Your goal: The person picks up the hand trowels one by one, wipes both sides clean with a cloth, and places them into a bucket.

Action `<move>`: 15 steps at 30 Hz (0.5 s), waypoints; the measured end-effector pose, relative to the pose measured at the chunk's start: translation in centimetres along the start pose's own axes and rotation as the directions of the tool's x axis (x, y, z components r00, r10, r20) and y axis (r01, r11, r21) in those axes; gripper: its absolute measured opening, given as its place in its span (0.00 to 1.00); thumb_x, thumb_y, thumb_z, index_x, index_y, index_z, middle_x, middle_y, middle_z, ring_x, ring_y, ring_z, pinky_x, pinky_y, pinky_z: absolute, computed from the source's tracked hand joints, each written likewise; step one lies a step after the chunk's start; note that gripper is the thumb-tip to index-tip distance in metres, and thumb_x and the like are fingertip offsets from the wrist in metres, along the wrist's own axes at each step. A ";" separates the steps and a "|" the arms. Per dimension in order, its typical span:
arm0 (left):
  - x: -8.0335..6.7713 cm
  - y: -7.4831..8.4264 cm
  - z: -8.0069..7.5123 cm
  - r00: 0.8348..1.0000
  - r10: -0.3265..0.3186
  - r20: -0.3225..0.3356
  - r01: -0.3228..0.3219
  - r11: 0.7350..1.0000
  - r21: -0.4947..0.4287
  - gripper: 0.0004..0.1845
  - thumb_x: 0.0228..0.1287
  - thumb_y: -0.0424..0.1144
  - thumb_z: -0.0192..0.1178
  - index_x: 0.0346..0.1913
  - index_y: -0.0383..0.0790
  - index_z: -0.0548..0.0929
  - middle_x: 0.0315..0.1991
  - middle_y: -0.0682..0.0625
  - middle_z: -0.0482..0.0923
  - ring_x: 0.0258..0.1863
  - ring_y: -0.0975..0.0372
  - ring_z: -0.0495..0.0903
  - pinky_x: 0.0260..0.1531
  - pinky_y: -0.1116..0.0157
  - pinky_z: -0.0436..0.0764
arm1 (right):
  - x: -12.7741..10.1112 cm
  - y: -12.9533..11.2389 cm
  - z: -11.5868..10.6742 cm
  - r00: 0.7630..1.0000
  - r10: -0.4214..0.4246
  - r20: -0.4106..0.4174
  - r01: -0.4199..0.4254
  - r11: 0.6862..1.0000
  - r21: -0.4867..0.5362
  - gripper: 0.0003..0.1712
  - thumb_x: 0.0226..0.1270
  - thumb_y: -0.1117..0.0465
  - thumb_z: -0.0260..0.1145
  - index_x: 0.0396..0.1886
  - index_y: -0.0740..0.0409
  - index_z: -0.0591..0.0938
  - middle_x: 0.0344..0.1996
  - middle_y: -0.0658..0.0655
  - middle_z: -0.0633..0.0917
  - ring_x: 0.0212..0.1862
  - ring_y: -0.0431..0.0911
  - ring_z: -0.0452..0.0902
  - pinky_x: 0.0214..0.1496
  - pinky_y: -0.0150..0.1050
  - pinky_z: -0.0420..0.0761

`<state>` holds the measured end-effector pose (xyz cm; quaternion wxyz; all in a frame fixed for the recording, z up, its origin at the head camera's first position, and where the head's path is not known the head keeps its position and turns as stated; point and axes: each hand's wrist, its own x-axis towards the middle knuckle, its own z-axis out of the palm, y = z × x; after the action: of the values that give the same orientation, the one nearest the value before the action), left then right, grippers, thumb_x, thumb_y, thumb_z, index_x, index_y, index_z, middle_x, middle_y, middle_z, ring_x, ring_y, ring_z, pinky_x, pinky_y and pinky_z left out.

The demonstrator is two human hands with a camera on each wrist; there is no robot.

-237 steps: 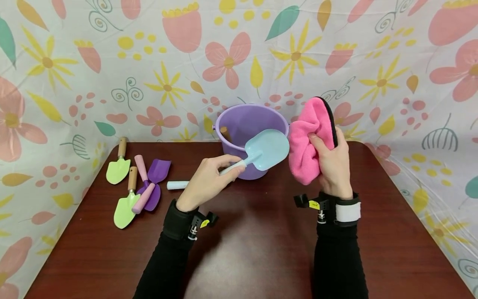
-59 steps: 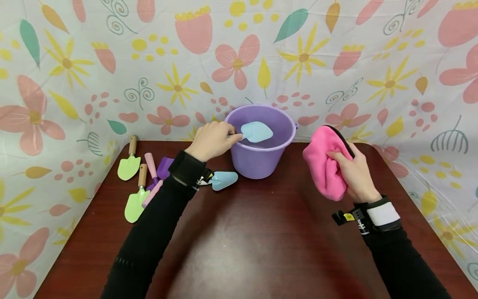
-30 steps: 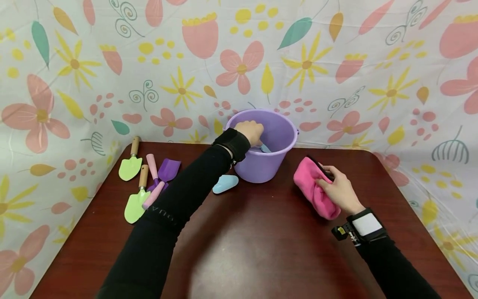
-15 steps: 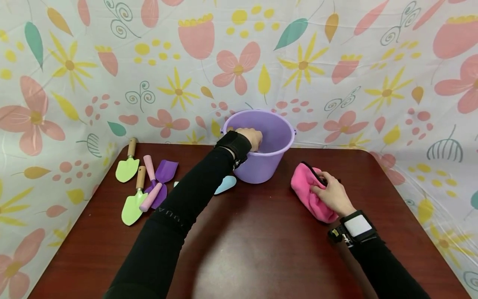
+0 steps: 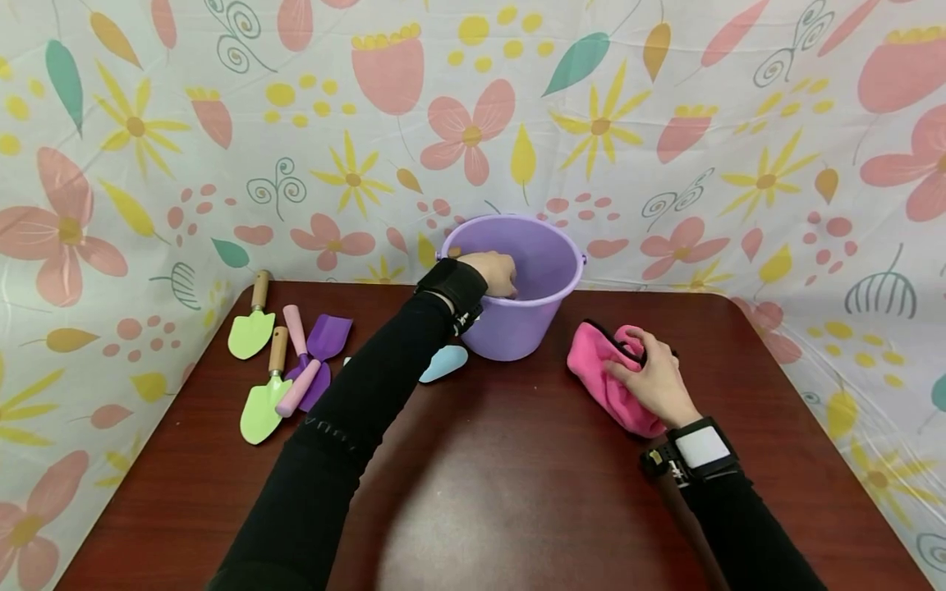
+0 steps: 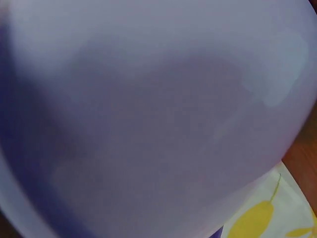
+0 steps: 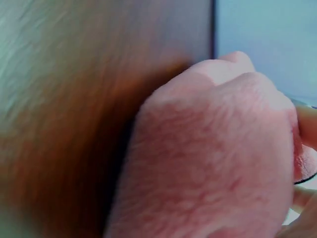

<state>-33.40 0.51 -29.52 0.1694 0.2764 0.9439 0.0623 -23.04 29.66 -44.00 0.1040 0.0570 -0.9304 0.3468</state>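
1. My left hand (image 5: 493, 272) is sunk inside the purple bucket (image 5: 550, 316) at the back of the table (image 5: 517, 492), wrist over the near rim. I cannot tell from the head view whether its fingers are spread or closed on anything, and the left wrist view shows only blurred purple wall (image 6: 148, 114).

2. My right hand (image 5: 650, 379) lies on the pink cloth (image 5: 602, 382), fingers curled into the folds and pinching it down against the tabletop, just right of the bucket.

3. The cloth looks soft, limp and light — a fleecy pad with a dark edge. I judge it will bunch and drape rather than hold shape, so a whole-hand grab through the thick middle should be surest; an edge pinch would let it hang.

4. The bucket reads as thin, stiff plastic and probably light; I judge it could skid or tip if pushed at the rim. The rim is where I'd take hold.

5. A pale blue trowel (image 5: 446, 362) lies just left of the bucket's base, partly hidden by my left sleeve.

6. Further left lie two green trowels with wooden handles (image 5: 251, 328) and (image 5: 262, 398), and purple shovels with pink handles (image 5: 310, 361) — well apart from both hands.
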 end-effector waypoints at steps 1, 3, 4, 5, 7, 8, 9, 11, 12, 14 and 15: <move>0.0 -0.1 0.0 1.000 0.019 -0.013 -0.019 1.000 -0.014 0.15 0.71 0.45 0.56 0.53 0.41 0.83 0.50 0.48 0.81 0.50 0.58 0.77 0.51 0.63 0.73 | -0.1 -0.2 -0.1 1.000 0.013 -0.001 -0.013 1.000 0.006 0.39 0.61 0.53 0.73 0.66 0.62 0.68 0.56 0.73 0.73 0.60 0.71 0.61 0.57 0.66 0.59; 0.1 -0.3 0.0 0.998 0.050 -0.049 -0.052 0.998 -0.032 0.14 0.71 0.45 0.56 0.51 0.41 0.84 0.48 0.49 0.82 0.48 0.59 0.77 0.50 0.63 0.73 | -0.2 -0.6 -0.4 0.999 0.040 0.001 -0.040 0.999 0.011 0.43 0.62 0.49 0.72 0.69 0.63 0.64 0.59 0.74 0.69 0.62 0.73 0.56 0.57 0.67 0.58; 0.1 -0.4 0.1 0.995 0.064 -0.072 -0.067 0.997 -0.039 0.14 0.71 0.44 0.57 0.50 0.41 0.85 0.47 0.49 0.82 0.47 0.59 0.77 0.49 0.64 0.73 | -0.2 -0.9 -0.5 0.999 0.048 0.001 -0.048 0.999 0.015 0.44 0.62 0.48 0.72 0.70 0.63 0.63 0.60 0.74 0.68 0.62 0.74 0.55 0.57 0.67 0.59; 0.1 -0.4 0.1 0.992 0.077 -0.099 -0.081 0.996 -0.045 0.13 0.71 0.44 0.57 0.49 0.42 0.85 0.45 0.50 0.82 0.45 0.60 0.77 0.48 0.64 0.73 | -0.3 -1.1 -0.7 0.999 0.052 -0.002 -0.052 0.998 0.021 0.44 0.62 0.48 0.71 0.70 0.63 0.63 0.61 0.74 0.67 0.62 0.74 0.55 0.57 0.68 0.59; 0.2 -0.7 0.2 0.978 0.121 -0.170 -0.132 0.990 -0.052 0.11 0.72 0.42 0.55 0.47 0.42 0.85 0.42 0.51 0.81 0.41 0.61 0.77 0.45 0.65 0.73 | -0.4 -1.4 -0.9 0.998 0.054 -0.012 -0.053 0.998 0.034 0.44 0.62 0.48 0.71 0.70 0.62 0.63 0.61 0.74 0.67 0.62 0.74 0.55 0.57 0.68 0.59; 0.1 -0.9 0.3 0.967 0.144 -0.213 -0.159 0.986 -0.055 0.11 0.72 0.42 0.55 0.46 0.43 0.85 0.40 0.52 0.81 0.39 0.61 0.77 0.43 0.65 0.73 | -0.5 -1.6 -0.9 0.998 0.055 -0.018 -0.054 0.998 0.040 0.45 0.62 0.48 0.71 0.70 0.62 0.62 0.62 0.74 0.66 0.62 0.74 0.55 0.57 0.68 0.59; -0.1 -1.0 0.3 0.951 0.170 -0.258 -0.191 0.980 -0.061 0.11 0.73 0.41 0.54 0.45 0.43 0.85 0.39 0.51 0.80 0.38 0.61 0.76 0.42 0.66 0.73 | -0.6 -1.8 -1.0 0.998 0.056 -0.027 -0.054 0.997 0.047 0.45 0.62 0.48 0.72 0.71 0.62 0.62 0.62 0.74 0.66 0.63 0.73 0.55 0.57 0.68 0.59; -0.7 -1.5 0.6 0.908 0.218 -0.358 -0.259 0.963 -0.072 0.11 0.74 0.39 0.52 0.45 0.42 0.85 0.37 0.51 0.80 0.36 0.62 0.76 0.42 0.67 0.72 | -0.8 -2.1 -1.0 0.998 0.056 -0.041 -0.053 0.997 0.062 0.46 0.61 0.48 0.72 0.72 0.61 0.61 0.64 0.73 0.65 0.64 0.72 0.54 0.57 0.69 0.58; -1.1 -1.7 0.7 0.881 0.239 -0.408 -0.291 0.954 -0.069 0.11 0.74 0.38 0.52 0.44 0.41 0.85 0.36 0.51 0.79 0.36 0.62 0.75 0.42 0.67 0.72 | -0.9 -2.2 -1.0 0.997 0.055 -0.047 -0.051 0.996 0.067 0.47 0.61 0.48 0.72 0.72 0.61 0.61 0.64 0.73 0.65 0.65 0.72 0.53 0.58 0.69 0.58; -2.1 -2.2 1.1 0.827 0.252 -0.502 -0.335 0.939 -0.082 0.11 0.74 0.37 0.52 0.45 0.41 0.85 0.37 0.51 0.80 0.38 0.63 0.75 0.43 0.68 0.72 | -1.1 -2.4 -0.9 0.997 0.053 -0.059 -0.049 0.997 0.064 0.48 0.60 0.47 0.73 0.73 0.60 0.60 0.66 0.72 0.63 0.66 0.71 0.51 0.58 0.70 0.57; -2.7 -2.5 1.3 0.799 0.251 -0.546 -0.355 0.930 -0.093 0.10 0.74 0.36 0.52 0.45 0.40 0.85 0.38 0.51 0.80 0.39 0.63 0.75 0.45 0.68 0.72 | -1.1 -2.5 -0.8 0.997 0.051 -0.065 -0.047 0.997 0.060 0.49 0.60 0.47 0.73 0.73 0.59 0.60 0.67 0.71 0.63 0.67 0.71 0.50 0.58 0.71 0.57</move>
<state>-32.07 -3.04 -30.50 -0.0816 0.3791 0.8867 0.2518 -21.38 28.32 -42.09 0.1248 0.0256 -0.9171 0.3778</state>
